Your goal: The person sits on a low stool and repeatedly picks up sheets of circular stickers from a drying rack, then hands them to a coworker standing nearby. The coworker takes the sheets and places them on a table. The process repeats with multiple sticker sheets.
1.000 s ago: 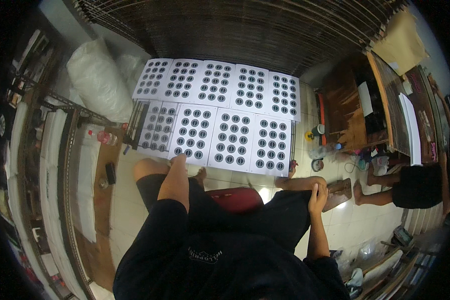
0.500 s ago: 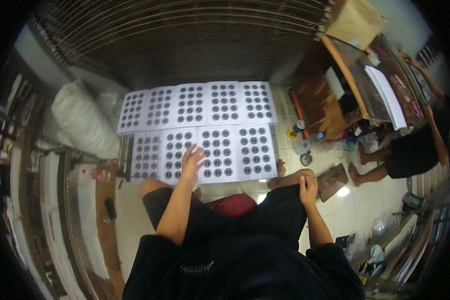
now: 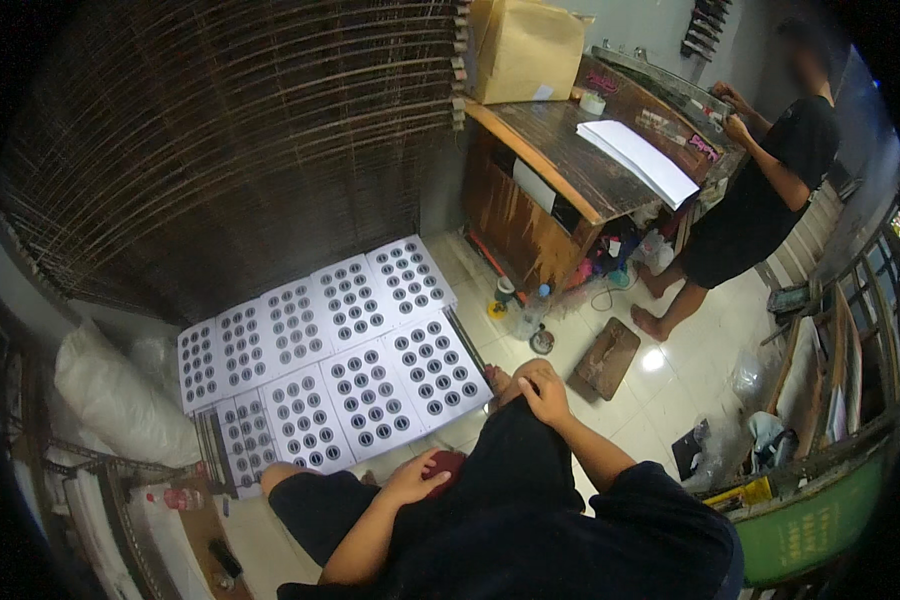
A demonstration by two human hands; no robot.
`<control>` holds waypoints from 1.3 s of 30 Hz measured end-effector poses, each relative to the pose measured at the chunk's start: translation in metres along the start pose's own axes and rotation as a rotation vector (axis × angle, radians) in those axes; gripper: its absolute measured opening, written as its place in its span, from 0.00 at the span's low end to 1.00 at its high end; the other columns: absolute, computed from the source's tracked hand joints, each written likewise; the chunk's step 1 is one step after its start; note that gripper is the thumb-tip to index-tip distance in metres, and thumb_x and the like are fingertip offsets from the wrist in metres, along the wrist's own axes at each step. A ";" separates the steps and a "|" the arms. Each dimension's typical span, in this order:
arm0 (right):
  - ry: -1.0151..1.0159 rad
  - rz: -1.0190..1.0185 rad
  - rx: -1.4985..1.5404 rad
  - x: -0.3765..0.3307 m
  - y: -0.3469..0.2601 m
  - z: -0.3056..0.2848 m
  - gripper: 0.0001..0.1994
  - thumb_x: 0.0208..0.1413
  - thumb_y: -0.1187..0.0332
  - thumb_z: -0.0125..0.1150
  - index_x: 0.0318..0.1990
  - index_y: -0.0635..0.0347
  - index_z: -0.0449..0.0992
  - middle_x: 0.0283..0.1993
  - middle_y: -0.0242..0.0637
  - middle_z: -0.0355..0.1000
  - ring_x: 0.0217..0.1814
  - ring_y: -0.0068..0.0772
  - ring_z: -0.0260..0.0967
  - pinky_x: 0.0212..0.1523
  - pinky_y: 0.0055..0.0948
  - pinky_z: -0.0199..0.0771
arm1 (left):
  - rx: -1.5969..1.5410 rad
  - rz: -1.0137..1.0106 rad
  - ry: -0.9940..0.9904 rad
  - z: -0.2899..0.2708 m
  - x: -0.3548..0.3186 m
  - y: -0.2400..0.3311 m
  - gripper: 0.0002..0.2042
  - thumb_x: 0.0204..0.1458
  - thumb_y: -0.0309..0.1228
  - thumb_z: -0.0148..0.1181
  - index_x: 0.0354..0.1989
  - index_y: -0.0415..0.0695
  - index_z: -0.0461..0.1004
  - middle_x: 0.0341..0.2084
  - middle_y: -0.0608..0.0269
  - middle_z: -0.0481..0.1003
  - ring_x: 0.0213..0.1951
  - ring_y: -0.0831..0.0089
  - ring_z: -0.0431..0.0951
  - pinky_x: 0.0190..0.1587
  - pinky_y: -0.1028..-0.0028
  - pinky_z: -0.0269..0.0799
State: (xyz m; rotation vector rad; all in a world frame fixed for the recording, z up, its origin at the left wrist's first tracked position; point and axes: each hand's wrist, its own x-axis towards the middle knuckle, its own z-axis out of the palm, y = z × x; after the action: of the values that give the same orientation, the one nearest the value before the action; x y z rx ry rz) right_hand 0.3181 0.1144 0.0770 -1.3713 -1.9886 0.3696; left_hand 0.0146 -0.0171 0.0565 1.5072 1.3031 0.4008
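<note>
White paper sheets (image 3: 358, 353) printed with rows of dark round marks lie overlapping in two rows on a low rack, in front of me and to the left. My left hand (image 3: 418, 478) is back between my thighs, beside a dark red rounded thing (image 3: 448, 464); its fingers are stretched out and it holds nothing. Over my right knee lies my right hand (image 3: 545, 393), fingers loosely extended and without any object. Both hands are apart from the sheets.
Behind the sheets rises a tall wire rack (image 3: 230, 150). A wooden bench (image 3: 530, 210) bears a paper stack (image 3: 640, 160); another person (image 3: 760, 190) stands at it. A bottle (image 3: 535, 308) and a wooden block (image 3: 607, 358) are on the floor. A white sack (image 3: 120, 400) sits left.
My left hand has drawn back from above the sheets to my lap. The view has swung right, showing more of the bench and the other person. My right hand stays on the knee.
</note>
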 end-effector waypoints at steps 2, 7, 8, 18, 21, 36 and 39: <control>-0.008 0.026 0.007 -0.001 0.001 0.001 0.14 0.51 0.62 0.52 0.32 0.66 0.74 0.36 0.52 0.71 0.44 0.51 0.66 0.48 0.41 0.62 | -0.057 -0.071 0.037 -0.002 0.008 -0.015 0.35 0.46 0.48 0.59 0.58 0.39 0.58 0.41 0.51 0.72 0.41 0.61 0.74 0.45 0.68 0.69; -0.004 0.050 0.031 -0.005 0.004 0.003 0.14 0.51 0.62 0.53 0.34 0.66 0.75 0.37 0.52 0.71 0.44 0.52 0.66 0.48 0.40 0.63 | 0.045 -0.006 0.043 0.000 0.004 -0.013 0.33 0.45 0.49 0.59 0.57 0.43 0.61 0.40 0.52 0.73 0.41 0.62 0.75 0.45 0.69 0.69; -0.004 0.056 0.047 -0.005 0.004 0.003 0.14 0.51 0.62 0.53 0.34 0.66 0.75 0.38 0.52 0.71 0.44 0.52 0.66 0.49 0.40 0.63 | 0.063 0.002 0.045 0.000 0.005 -0.014 0.33 0.45 0.49 0.59 0.57 0.44 0.61 0.40 0.52 0.73 0.41 0.62 0.74 0.45 0.69 0.69; 0.238 0.404 0.293 0.063 0.055 -0.045 0.15 0.52 0.61 0.58 0.42 0.64 0.74 0.38 0.38 0.73 0.42 0.28 0.68 0.44 0.28 0.66 | 0.009 -0.033 0.046 0.003 0.004 -0.026 0.34 0.46 0.48 0.60 0.59 0.44 0.58 0.43 0.49 0.72 0.44 0.62 0.73 0.47 0.67 0.68; 0.473 0.390 0.566 0.118 0.096 -0.107 0.15 0.51 0.60 0.60 0.44 0.58 0.72 0.35 0.30 0.71 0.39 0.27 0.67 0.42 0.22 0.64 | 0.004 -0.032 0.036 0.003 0.007 -0.020 0.34 0.46 0.47 0.60 0.59 0.43 0.57 0.43 0.50 0.72 0.43 0.62 0.74 0.47 0.68 0.68; 0.850 0.355 1.756 0.258 0.109 -0.263 0.57 0.39 0.37 0.60 0.65 0.59 0.28 0.68 0.49 0.35 0.70 0.53 0.34 0.66 0.51 0.33 | -0.049 -0.150 0.163 -0.004 0.003 -0.008 0.31 0.46 0.46 0.61 0.55 0.41 0.64 0.36 0.55 0.75 0.38 0.68 0.76 0.43 0.71 0.70; 0.616 0.327 1.705 0.252 0.108 -0.255 0.48 0.42 0.41 0.60 0.63 0.61 0.43 0.65 0.47 0.44 0.67 0.50 0.41 0.65 0.51 0.40 | -0.100 -0.159 0.138 0.002 0.007 -0.029 0.31 0.47 0.47 0.59 0.57 0.41 0.62 0.37 0.57 0.75 0.41 0.69 0.75 0.47 0.69 0.67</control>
State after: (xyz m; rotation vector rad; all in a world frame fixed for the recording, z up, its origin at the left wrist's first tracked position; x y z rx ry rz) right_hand 0.5137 0.3491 0.2935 -0.4607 -0.4153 1.2051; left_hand 0.0036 -0.0160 0.0292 1.3005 1.4781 0.4660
